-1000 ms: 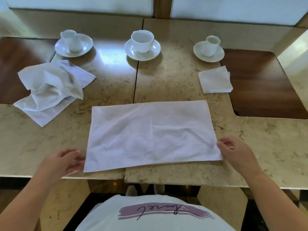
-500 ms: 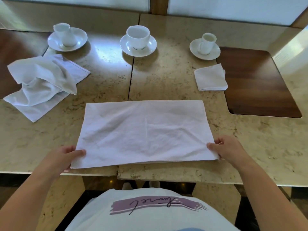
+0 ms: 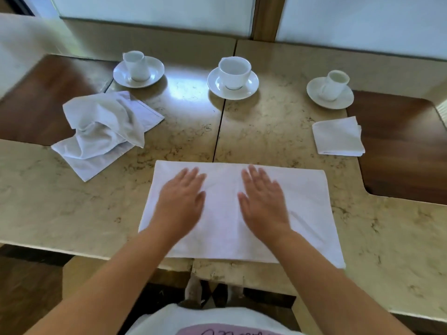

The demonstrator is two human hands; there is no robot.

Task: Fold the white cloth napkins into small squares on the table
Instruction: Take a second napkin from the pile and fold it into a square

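A white napkin, folded into a wide rectangle, lies flat on the marble table near its front edge. My left hand lies flat on the napkin's left half, fingers straight and spread. My right hand lies flat on its middle, fingers straight too. Both palms press the cloth down. A crumpled pile of white napkins sits at the left. One napkin folded into a small square lies at the right, by the wooden inlay.
Three white cups on saucers stand in a row at the back: left, middle, right. Dark wooden inlays flank the marble on both sides. A padded bench back runs behind the table.
Both hands let go of the napkin's near corners and moved forward onto its top, now pressing flat. The camera view shifted, so the table appears lower and to the right.
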